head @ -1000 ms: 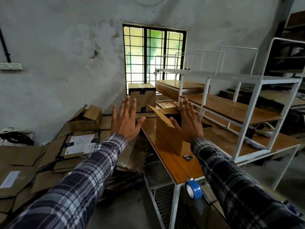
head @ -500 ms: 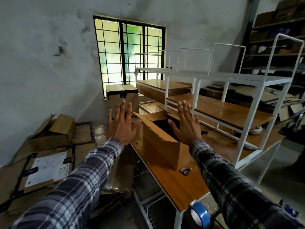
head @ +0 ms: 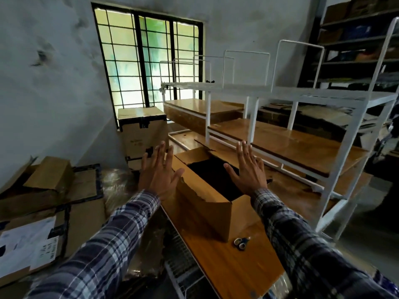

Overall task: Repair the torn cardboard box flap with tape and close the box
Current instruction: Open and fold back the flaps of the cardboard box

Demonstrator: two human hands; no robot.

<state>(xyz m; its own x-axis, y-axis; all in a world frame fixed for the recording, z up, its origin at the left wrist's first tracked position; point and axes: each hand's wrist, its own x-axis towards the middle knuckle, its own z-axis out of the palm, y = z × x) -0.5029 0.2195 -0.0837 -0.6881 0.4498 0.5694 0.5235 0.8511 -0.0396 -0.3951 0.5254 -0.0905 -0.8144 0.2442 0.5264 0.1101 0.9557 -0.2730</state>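
Note:
An open brown cardboard box (head: 207, 214) stands on the wooden table (head: 239, 264), its inside dark. The near left top edge of the box is ragged and torn (head: 192, 188). A far flap (head: 194, 155) stands up behind the opening. My left hand (head: 158, 174) hovers with fingers spread just left of the box. Over the box's right side, my right hand (head: 248, 171) is spread flat, palm down. Neither hand holds anything. Small scissors (head: 241, 242) lie on the table by the box's near corner. No tape roll is in view.
A white metal rack with wooden shelves (head: 287, 143) fills the right side. A taped closed box (head: 143, 134) stands under the window. Flattened and loose cartons (head: 43, 203) cover the floor at left. A wire mesh shelf (head: 181, 260) sits below the table edge.
The view has moved closer and to the right, so the box looks larger. The blue tape roll at the table's near edge has dropped out of view. Both hands stay spread.

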